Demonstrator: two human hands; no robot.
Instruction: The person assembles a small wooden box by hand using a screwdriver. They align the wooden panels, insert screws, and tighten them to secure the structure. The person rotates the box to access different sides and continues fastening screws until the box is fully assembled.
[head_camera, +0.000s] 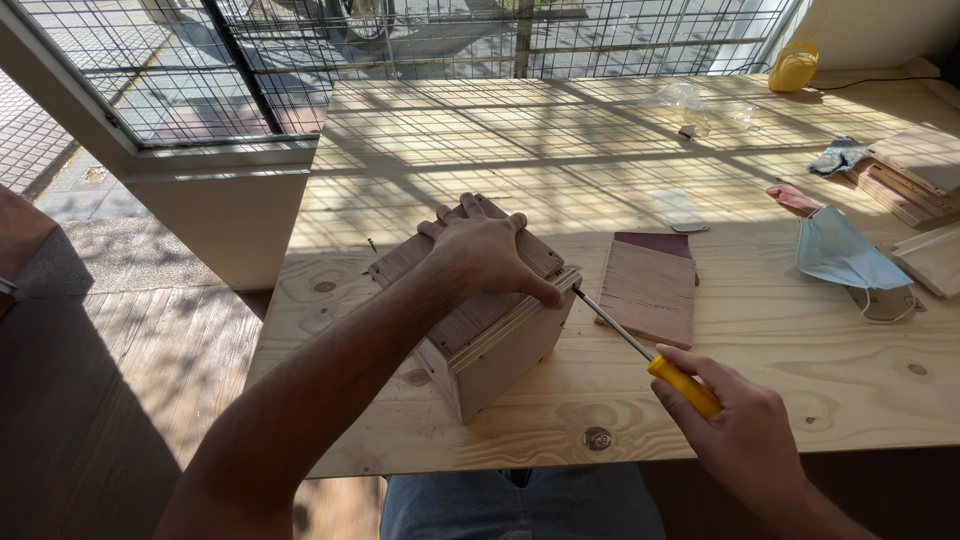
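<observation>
A small wooden box (500, 345) made of plywood and slats stands on the wooden table (800, 400) near its front edge. My left hand (487, 250) lies spread over the top of the box and presses it down, thumb at the right corner. My right hand (745, 430) grips the yellow handle of a screwdriver (655, 365). Its metal shaft points up and left, and the tip touches the box's upper right edge beside my left thumb.
A flat wooden panel with a dark red strip (652, 285) lies right of the box. A blue face mask (840, 255), stacked wood pieces (915, 180), a yellow object (793, 68), clear plastic (700, 105) and a loose screw (372, 243) lie around. A gridded window stands behind.
</observation>
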